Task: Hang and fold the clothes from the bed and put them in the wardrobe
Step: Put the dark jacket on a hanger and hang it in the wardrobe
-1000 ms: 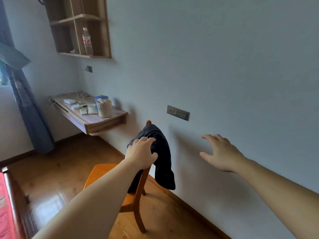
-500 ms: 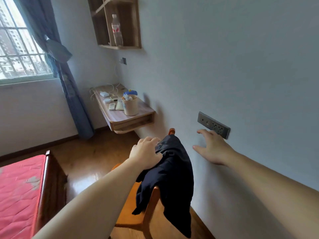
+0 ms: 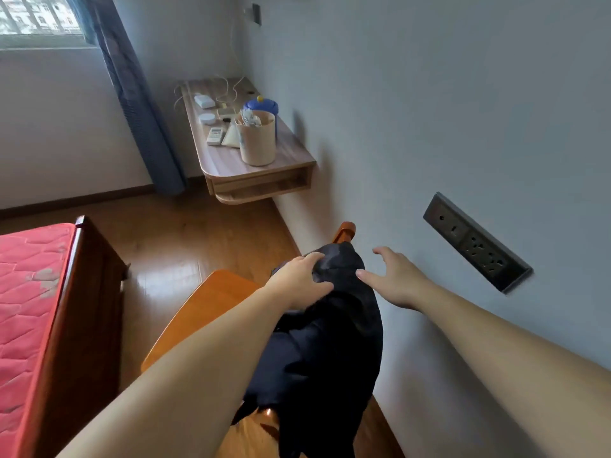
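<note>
The fingers of the left hand (image 3: 299, 281) were curled over the top of the dark garment (image 3: 325, 342), gripping a fold of the cloth where it lay draped over the backrest of the orange wooden chair (image 3: 201, 312). The right hand (image 3: 395, 279) had its fingers spread and lightly bent, holding nothing; its thumb tip sat just beside the garment's right edge, whether touching it could not be told. Half a second earlier that hand had been farther right, near the grey socket strip (image 3: 476, 242) on the wall, well apart from the cloth; it had since closed in toward the garment, while the left hand kept its hold on the same spot. The garment hung down the near side of the backrest, with one rounded chair post (image 3: 345, 230) showing beyond it, close to the wall. The view had tipped downward since the earlier frame, so the wall shelf had gone out of sight at the top. Farther off, a wall-mounted desk (image 3: 231, 166) carried a beige cup (image 3: 258, 142), a blue-lidded jar (image 3: 263, 105) and a remote control (image 3: 215, 136). At the left stood the bed (image 3: 29, 292) with its red mattress, and a blue curtain (image 3: 139, 104) hung beside the window (image 3: 39, 19).
</note>
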A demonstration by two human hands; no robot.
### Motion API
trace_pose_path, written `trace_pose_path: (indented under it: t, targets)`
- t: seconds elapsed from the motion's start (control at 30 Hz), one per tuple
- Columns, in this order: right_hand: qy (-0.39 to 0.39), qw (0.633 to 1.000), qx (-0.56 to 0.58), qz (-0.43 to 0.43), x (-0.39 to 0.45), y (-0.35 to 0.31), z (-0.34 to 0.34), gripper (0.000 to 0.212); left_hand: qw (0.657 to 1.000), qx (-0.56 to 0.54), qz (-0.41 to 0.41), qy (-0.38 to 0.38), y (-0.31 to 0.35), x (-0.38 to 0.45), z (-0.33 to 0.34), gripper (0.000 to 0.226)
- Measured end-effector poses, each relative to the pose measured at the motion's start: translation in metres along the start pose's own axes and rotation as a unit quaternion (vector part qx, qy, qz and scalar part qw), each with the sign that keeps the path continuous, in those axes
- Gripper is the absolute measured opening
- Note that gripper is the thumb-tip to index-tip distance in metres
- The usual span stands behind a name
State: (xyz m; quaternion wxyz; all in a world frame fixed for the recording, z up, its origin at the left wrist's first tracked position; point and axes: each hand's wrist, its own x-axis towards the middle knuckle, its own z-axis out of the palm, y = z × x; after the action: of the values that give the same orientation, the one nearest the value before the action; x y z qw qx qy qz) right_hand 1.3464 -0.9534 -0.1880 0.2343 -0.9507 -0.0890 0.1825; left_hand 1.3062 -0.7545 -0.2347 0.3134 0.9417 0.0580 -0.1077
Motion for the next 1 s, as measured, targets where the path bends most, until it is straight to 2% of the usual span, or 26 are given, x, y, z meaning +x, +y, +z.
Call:
trace_pose_path:
  t: [0.13, 0.23, 0.3, 0.37, 0.43, 0.57, 0.67, 0.73, 0.83, 0.9, 1.0]
  targets:
    - [-0.099, 0.989, 0.104, 0.036, 0.031, 0.006, 0.028, 0.095, 0.993, -0.063, -0.059, -0.076, -0.012, 0.007, 0.013, 0.078]
    - [-0.159, 0.972, 0.172, 0.030, 0.050, 0.009, 0.050, 0.090, 0.979, -0.134, -0.096, -0.116, -0.019, 0.000, 0.015, 0.094]
    - [-0.143, 0.974, 0.175, 0.020, 0.058, 0.009, 0.062, 0.073, 0.974, -0.149, -0.098, -0.139, -0.020, -0.009, 0.020, 0.108]
    - [-0.092, 0.990, 0.105, -0.007, 0.060, 0.010, 0.067, 0.062, 0.976, -0.136, -0.093, -0.141, -0.018, -0.017, 0.030, 0.120]
    - [-0.048, 0.997, 0.038, -0.050, 0.059, 0.010, 0.063, 0.055, 0.983, -0.112, -0.096, -0.112, -0.013, -0.020, 0.037, 0.125]
    - [-0.080, 0.993, 0.040, -0.076, 0.058, 0.007, 0.042, 0.048, 0.994, -0.071, -0.078, -0.039, 0.004, -0.026, 0.038, 0.123]
    - [-0.141, 0.978, 0.150, -0.037, 0.059, -0.009, 0.021, 0.054, 0.997, -0.064, -0.048, 0.011, 0.015, -0.034, 0.029, 0.116]
    - [-0.186, 0.956, 0.225, -0.023, 0.058, -0.024, 0.006, 0.057, 0.993, -0.096, -0.044, 0.057, 0.020, -0.040, 0.018, 0.103]
    - [-0.215, 0.936, 0.274, -0.042, 0.053, -0.045, -0.014, 0.063, 0.980, -0.109, -0.016, 0.163, 0.021, -0.048, 0.003, 0.054]
    - [-0.205, 0.937, 0.269, -0.086, 0.048, -0.054, -0.025, 0.065, 0.970, -0.114, -0.008, 0.216, 0.018, -0.052, -0.008, 0.031]
    - [-0.150, 0.937, 0.228, -0.218, 0.039, -0.053, -0.038, 0.078, 0.943, -0.156, -0.050, 0.291, 0.008, -0.055, -0.035, 0.027]
